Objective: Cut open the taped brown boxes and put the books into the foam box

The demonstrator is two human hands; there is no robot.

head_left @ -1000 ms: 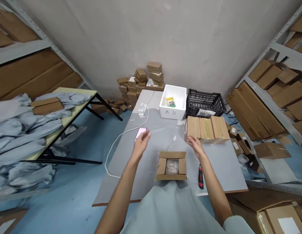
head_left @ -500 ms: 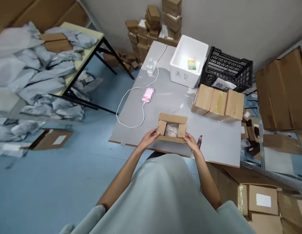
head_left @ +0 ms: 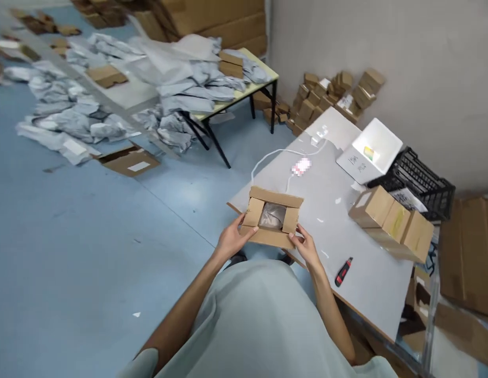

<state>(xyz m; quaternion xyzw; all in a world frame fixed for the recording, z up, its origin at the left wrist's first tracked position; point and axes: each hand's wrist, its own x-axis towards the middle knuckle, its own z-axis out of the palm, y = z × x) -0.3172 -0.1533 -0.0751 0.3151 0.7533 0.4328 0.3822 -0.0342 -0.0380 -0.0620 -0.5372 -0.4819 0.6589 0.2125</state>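
Note:
Between both hands I hold a small cardboard box [head_left: 267, 239], its top flaps spread apart. Inside lies something wrapped in pale, crinkled plastic [head_left: 272, 216]; what it is stays hidden. My left hand [head_left: 232, 237] grips the left end, thumb on the flap. At the right end my right hand [head_left: 305, 243] is closed on the box's near corner, thumb on top. The box is at the table's near left edge, and I cannot tell whether it touches the tabletop. A black and red box cutter [head_left: 343, 271] lies on the table to the right.
On the grey table [head_left: 326, 210] stand a white bin [head_left: 360, 164], a black crate [head_left: 428, 176] and several closed cartons [head_left: 393, 220]. A white cable [head_left: 263, 157] curves over the left edge. Grey parcels [head_left: 188, 79] cover another table; an open carton [head_left: 129, 159] lies on the floor.
My view has turned left, so the table now sits further right. Both hands have carried the open box to the table's left edge. The box cutter remains on the table.

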